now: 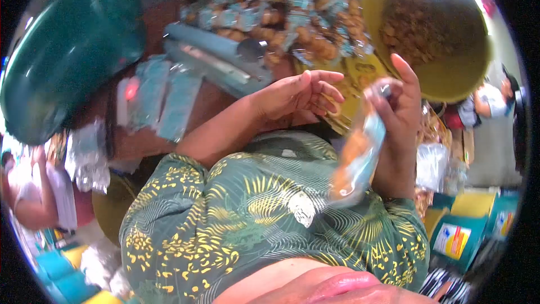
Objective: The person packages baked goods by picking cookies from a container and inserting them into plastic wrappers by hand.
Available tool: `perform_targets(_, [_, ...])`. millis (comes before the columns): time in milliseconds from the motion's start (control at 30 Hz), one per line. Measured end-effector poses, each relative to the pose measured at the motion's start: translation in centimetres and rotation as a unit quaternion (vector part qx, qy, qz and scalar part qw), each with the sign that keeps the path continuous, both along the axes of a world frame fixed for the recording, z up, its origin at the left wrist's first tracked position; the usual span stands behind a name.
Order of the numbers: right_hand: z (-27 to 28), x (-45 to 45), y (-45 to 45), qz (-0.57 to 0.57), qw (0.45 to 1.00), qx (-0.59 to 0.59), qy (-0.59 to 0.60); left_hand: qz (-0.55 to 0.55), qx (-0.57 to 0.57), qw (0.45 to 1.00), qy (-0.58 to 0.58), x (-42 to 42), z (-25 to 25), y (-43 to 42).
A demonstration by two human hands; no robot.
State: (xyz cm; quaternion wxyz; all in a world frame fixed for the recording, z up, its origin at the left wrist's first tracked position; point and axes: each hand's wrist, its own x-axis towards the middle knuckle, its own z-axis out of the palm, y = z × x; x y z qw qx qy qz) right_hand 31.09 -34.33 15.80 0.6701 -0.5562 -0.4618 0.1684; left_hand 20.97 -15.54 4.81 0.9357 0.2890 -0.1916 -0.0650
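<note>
My right hand is closed on the top of a clear and light-blue plastic packet of brown pieces, which hangs down in front of my patterned top and is blurred by motion. My left hand is held out beside it, fingers apart, with nothing in them. Beyond my left forearm lies a blue bar-shaped device, with flat light-blue packets nearer to me. Many filled packets are heaped at the top of the view.
A yellow bucket of brown pieces stands at the upper right. A large teal tub is at the upper left. Clear bags hang at the left, near another person. More people are at the far right.
</note>
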Motion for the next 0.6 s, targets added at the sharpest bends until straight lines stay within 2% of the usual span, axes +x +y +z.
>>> perform_targets(33, [0.1,0.1,1.8,-0.072,0.992,-0.100,-0.033,0.017,0.009,1.000,-0.002,-1.6,0.4,0.7])
perform_targets(133, [-0.6,-0.9,3.1,-0.013,0.996,-0.066,-0.060,0.104,0.058,0.993,-0.011,-4.6,0.1,1.7])
perform_targets(167, [-0.5,-1.6,2.8,0.050,0.999,-0.012,-0.012,0.097,0.038,0.994,-0.013,-5.5,-0.6,2.4])
perform_targets(233, [-1.5,-1.2,4.7,-0.017,0.981,-0.053,-0.184,0.106,0.022,0.994,0.005,-8.3,-1.2,3.2])
perform_targets(300, [-1.7,-2.3,8.2,-0.029,0.962,-0.129,-0.240,0.140,0.039,0.989,0.037,-10.7,-1.4,4.2])
perform_targets(333, [-2.2,-3.0,9.7,-0.026,0.954,-0.161,-0.250,0.198,0.068,0.976,0.067,-12.3,0.4,3.7])
perform_targets(400, [-5.2,-3.6,11.9,0.025,0.967,-0.173,-0.185,0.252,0.216,0.935,0.124,-12.0,-5.2,6.2])
perform_targets(433, [-7.8,-3.4,12.7,0.041,0.976,-0.157,-0.143,0.302,0.265,0.905,0.139,-13.4,-2.6,5.1])
perform_targets(500, [-12.3,-2.7,13.9,0.072,0.987,-0.129,-0.056,0.338,0.288,0.876,0.191,-14.2,-3.8,5.8])
perform_targets(600, [-11.8,-1.0,16.1,0.140,0.989,-0.049,0.001,0.397,0.288,0.838,0.240,-15.5,-3.7,6.5])
